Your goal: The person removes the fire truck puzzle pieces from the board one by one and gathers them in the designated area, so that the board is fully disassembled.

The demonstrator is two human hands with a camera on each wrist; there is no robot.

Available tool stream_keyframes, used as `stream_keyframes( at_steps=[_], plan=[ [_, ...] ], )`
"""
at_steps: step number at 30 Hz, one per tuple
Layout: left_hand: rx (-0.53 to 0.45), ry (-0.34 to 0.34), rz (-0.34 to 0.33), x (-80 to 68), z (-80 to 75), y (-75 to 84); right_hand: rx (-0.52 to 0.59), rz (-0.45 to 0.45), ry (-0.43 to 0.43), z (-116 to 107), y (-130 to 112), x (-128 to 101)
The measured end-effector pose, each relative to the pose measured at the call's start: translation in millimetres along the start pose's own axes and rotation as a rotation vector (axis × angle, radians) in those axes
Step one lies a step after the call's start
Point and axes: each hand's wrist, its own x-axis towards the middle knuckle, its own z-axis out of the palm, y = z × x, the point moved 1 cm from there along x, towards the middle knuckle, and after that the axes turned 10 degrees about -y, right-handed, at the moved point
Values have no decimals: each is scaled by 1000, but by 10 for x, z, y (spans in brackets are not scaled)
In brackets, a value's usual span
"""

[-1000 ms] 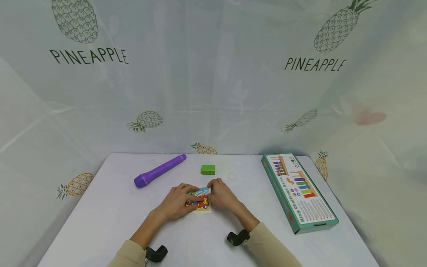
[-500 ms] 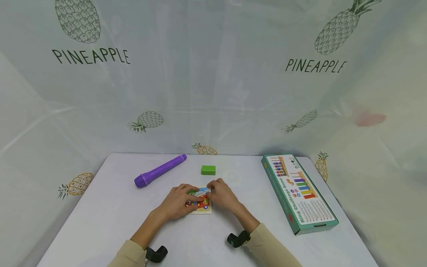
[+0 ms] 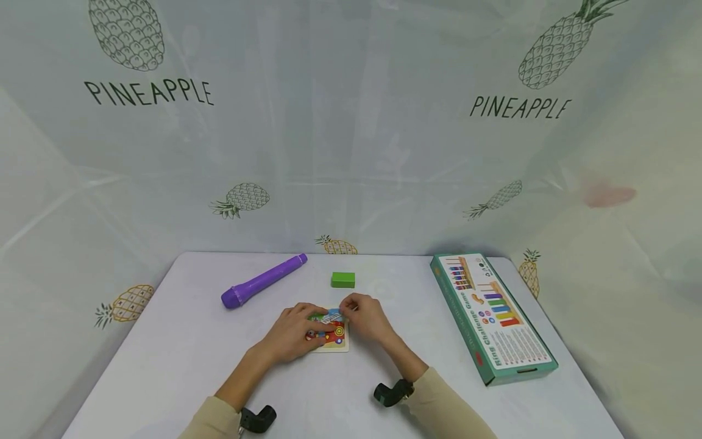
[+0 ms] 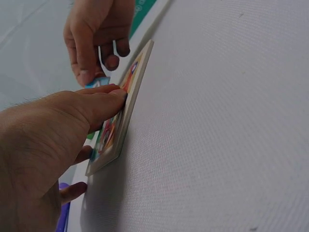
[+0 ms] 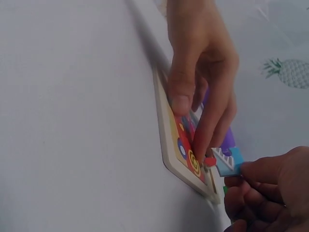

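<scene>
Puzzle piece (image 5: 229,163), pinched at one end in my right grip (image 3: 366,317), sits tilted by the puzzle board's (image 5: 165,130) far right corner; my left grip (image 3: 293,332) presses the board. Probably light, stiff; I'd hold its edges.

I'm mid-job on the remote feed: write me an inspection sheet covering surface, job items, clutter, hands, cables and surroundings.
Surface: white tabletop.
Job items: picture puzzle lying flat; blue puzzle piece held at its far right corner, contact with it unclear.
Clutter: purple microphone far left, green block beyond the puzzle, Ring Challenge Game box at right.
Hands: left hand rests on the puzzle; right hand pinches the piece.
Cables: nothing seen.
Surroundings: pineapple-print sheet behind the table; black wrist cameras on both wrists.
</scene>
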Motion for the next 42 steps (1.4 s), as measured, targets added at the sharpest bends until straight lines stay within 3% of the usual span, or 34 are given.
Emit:
stream_keyframes(
  at_steps=[13,31,42],
  plan=[
    [-10,-1,-8,-7,-8,15,42,36,21,-174,128,-74],
    [-32,6,-10,1,45,-35,52,220,144,-624,624,-353],
    [-19,8,-6,8,63,-53,30,295,163,-757,827,-430]
  ],
)
